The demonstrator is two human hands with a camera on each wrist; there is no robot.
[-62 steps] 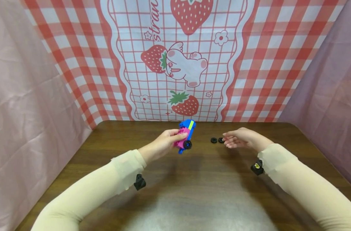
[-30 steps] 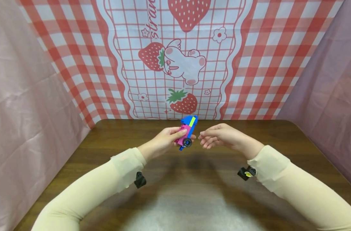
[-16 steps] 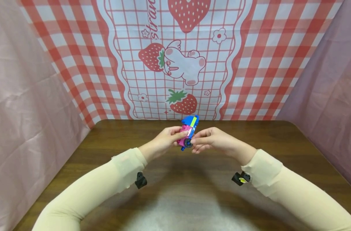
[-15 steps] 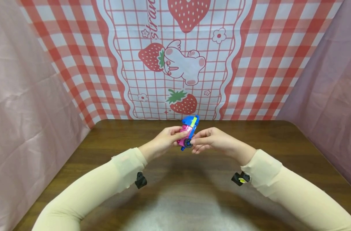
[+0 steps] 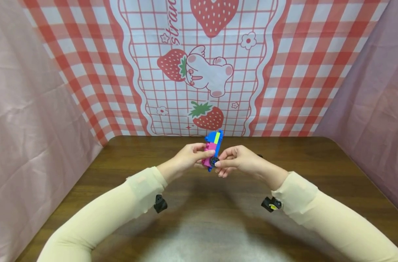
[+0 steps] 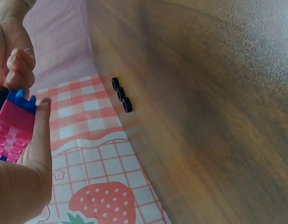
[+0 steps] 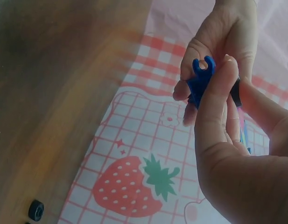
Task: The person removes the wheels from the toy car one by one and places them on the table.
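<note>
In the head view my left hand (image 5: 186, 158) holds a toy brick car (image 5: 214, 137), pink and blue with a yellow-green stripe, tilted above the table. A black wheel (image 5: 214, 161) with a blue centre shows on the car's near side. My right hand (image 5: 241, 160) pinches this wheel between thumb and fingers. In the left wrist view the car's pink studded body (image 6: 15, 119) lies against the left thumb. The right wrist view shows the car's blue forked end (image 7: 200, 88), with fingers hiding most of the rest.
Three loose black tires (image 6: 121, 94) stand in a row on the wooden table (image 5: 199, 225); in the head view the right hand hides most of them. A checked strawberry cloth (image 5: 205, 72) hangs behind the table's far edge, with pink curtains (image 5: 38, 109) at the sides.
My right hand has moved left from beside the loose tires to the car and now pinches its wheel. The car, still in my left hand, has turned slightly.
</note>
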